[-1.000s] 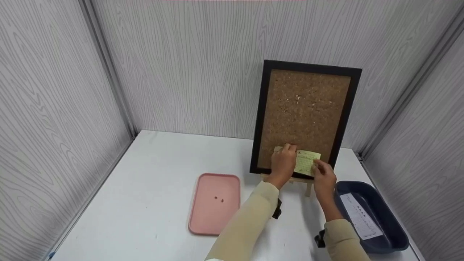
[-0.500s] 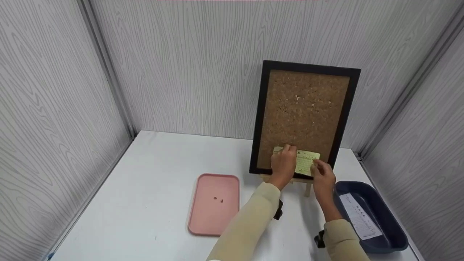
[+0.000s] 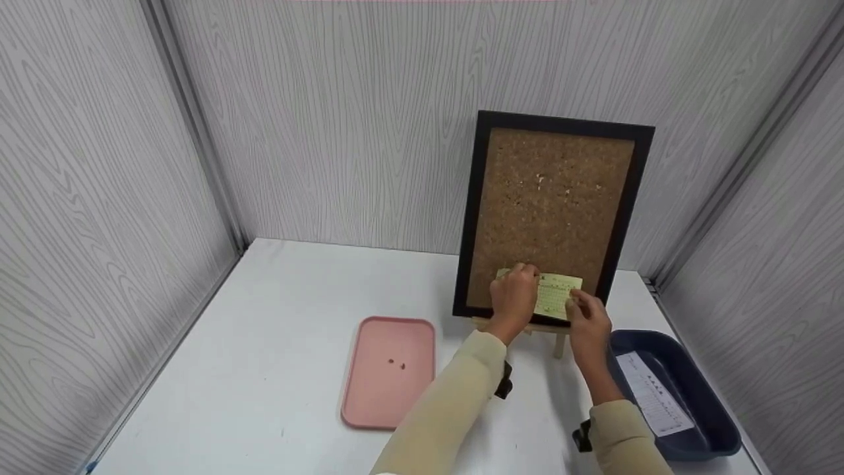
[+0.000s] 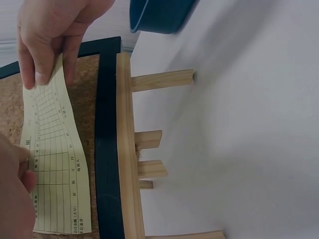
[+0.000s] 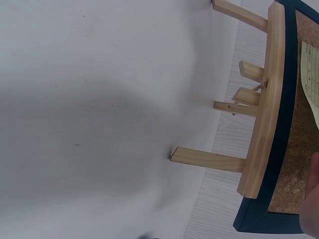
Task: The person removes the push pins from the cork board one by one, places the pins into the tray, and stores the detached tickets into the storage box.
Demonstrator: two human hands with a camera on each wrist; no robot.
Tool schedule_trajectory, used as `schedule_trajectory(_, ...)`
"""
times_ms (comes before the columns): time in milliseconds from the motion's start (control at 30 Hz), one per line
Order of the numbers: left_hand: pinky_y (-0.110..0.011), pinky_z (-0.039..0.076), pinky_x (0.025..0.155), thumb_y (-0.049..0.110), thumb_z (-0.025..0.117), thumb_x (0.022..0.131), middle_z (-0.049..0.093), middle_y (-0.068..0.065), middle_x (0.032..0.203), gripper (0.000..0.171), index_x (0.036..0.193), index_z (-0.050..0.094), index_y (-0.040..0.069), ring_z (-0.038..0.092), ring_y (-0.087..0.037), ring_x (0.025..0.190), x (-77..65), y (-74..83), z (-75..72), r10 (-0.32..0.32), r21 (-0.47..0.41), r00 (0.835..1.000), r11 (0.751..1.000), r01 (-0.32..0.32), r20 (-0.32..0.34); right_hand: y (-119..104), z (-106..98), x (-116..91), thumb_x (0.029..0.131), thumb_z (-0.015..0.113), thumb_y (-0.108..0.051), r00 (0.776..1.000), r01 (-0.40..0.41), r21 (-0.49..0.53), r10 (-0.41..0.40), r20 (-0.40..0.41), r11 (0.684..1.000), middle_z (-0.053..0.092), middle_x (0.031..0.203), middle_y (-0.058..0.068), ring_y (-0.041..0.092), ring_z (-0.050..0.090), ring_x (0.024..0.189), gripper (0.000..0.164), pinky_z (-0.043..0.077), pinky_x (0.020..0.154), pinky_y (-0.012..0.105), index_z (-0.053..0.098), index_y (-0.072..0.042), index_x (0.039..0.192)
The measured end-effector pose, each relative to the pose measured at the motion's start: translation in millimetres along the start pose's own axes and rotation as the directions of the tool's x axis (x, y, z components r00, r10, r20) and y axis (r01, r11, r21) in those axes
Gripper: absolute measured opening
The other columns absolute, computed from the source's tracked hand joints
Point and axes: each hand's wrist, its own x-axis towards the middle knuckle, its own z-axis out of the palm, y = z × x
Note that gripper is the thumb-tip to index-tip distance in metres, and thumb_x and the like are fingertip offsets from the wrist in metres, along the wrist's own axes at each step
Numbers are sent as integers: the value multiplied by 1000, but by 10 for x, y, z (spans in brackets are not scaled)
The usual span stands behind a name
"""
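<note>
A pale yellow-green receipt slip (image 3: 556,295) with a printed grid lies against the lower part of a black-framed corkboard (image 3: 554,165). My left hand (image 3: 514,297) is curled at the slip's upper edge, left of its middle, and covers that part. The left wrist view shows its fingertips at the paper; whether a small pin is between them I cannot tell. My right hand (image 3: 591,322) pinches the slip's right end between thumb and fingers. Near this end the paper bows away from the cork in the left wrist view.
A wooden easel (image 4: 128,149) carries the board. Left of it on the white table lies a pink tray (image 3: 389,418) with two small reddish-brown bits (image 3: 403,366). To the right stands a navy bin (image 3: 715,412) holding white printed sheets (image 3: 656,396). Patterned walls enclose the table.
My left hand has shifted very slightly to the left at the slip's upper edge. My right hand keeps its pinch on the right end.
</note>
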Motion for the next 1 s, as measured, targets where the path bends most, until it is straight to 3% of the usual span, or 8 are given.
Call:
schedule_trajectory(200, -24, 49, 59, 37, 62, 100, 72, 16, 94, 14, 104, 75, 33, 63, -3, 67, -14, -39, -42, -16, -142, 998, 990, 24, 57, 2, 12, 6, 99, 64, -12, 1000, 16, 14, -16, -14, 1000, 64, 114, 13, 2, 57, 92, 27, 46, 74, 10, 67, -1, 124)
schedule_trajectory(467, -27, 50, 69, 37, 63, 100, 73, 19, 102, 14, 107, 74, 35, 66, -2, 76, -38, -81, -113, -51, -311, 987, 945, 97, 153, -131, -14, -50, 98, 64, -5, 998, 66, 55, -66, -10, 996, 63, 112, 23, 5, 59, 90, 27, 45, 72, 10, 67, 5, 123)
schedule_trajectory(667, -25, 51, 67, 35, 64, 99, 74, 17, 104, 15, 108, 76, 32, 68, -2, 78, -66, -137, -214, -54, -373, 987, 922, 107, 149, -439, -123, -139, 97, 63, 0, 995, 101, 60, -102, 3, 993, 62, 113, 26, 11, 61, 94, 27, 48, 74, 11, 65, 11, 122)
schedule_trajectory(1000, -21, 43, 56, 33, 70, 95, 75, 15, 96, 10, 102, 77, 29, 64, -3, 69, -148, -362, -390, -68, -420, 994, 902, 99, 87, -535, -301, -155, 98, 62, 0, 997, 78, 97, -81, 19, 992, 61, 112, 21, 4, 61, 96, 28, 49, 78, 11, 64, 11, 124)
